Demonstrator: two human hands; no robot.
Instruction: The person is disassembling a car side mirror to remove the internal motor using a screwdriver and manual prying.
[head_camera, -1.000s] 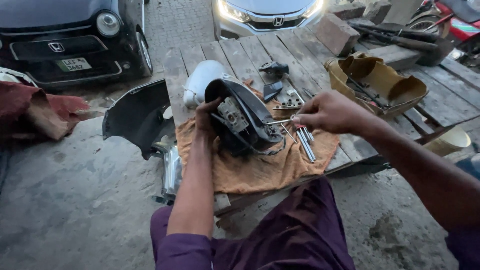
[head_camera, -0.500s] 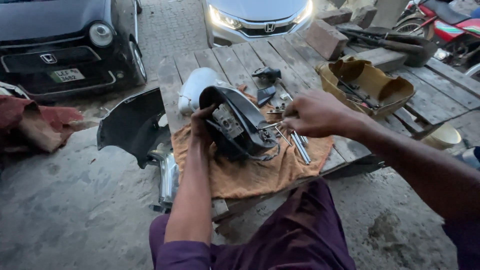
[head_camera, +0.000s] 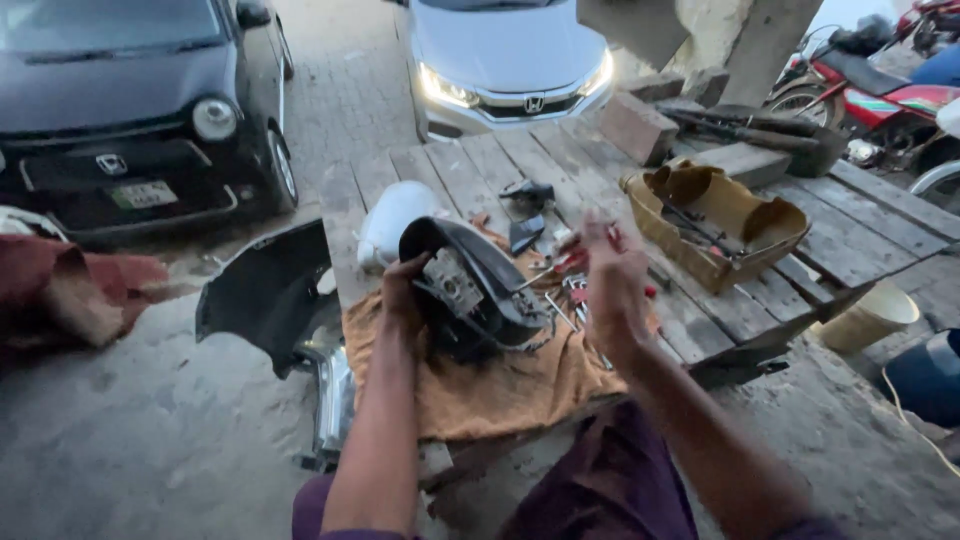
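A black car side-mirror housing (head_camera: 480, 300) with an exposed grey motor lies on an orange cloth (head_camera: 500, 385) at the near edge of a wooden plank platform (head_camera: 470, 170). My left hand (head_camera: 405, 290) grips the housing's left rim. My right hand (head_camera: 612, 275) is raised just right of the housing and is blurred by motion; whether it holds anything is unclear. Small metal tools and red-handled bits (head_camera: 570, 290) lie on the cloth under that hand. A white mirror cover (head_camera: 395, 220) sits behind the housing.
A tan plastic container (head_camera: 720, 225) with tools stands on the planks at right, a brick (head_camera: 632, 128) behind it. A black car (head_camera: 120, 110), a silver car (head_camera: 510, 60) and a red motorcycle (head_camera: 880, 95) are parked beyond. A black bumper piece (head_camera: 265, 295) leans at left.
My right hand has lifted off the tools beside the housing and is now raised and blurred. My left hand keeps its grip on the housing. The camera has moved closer.
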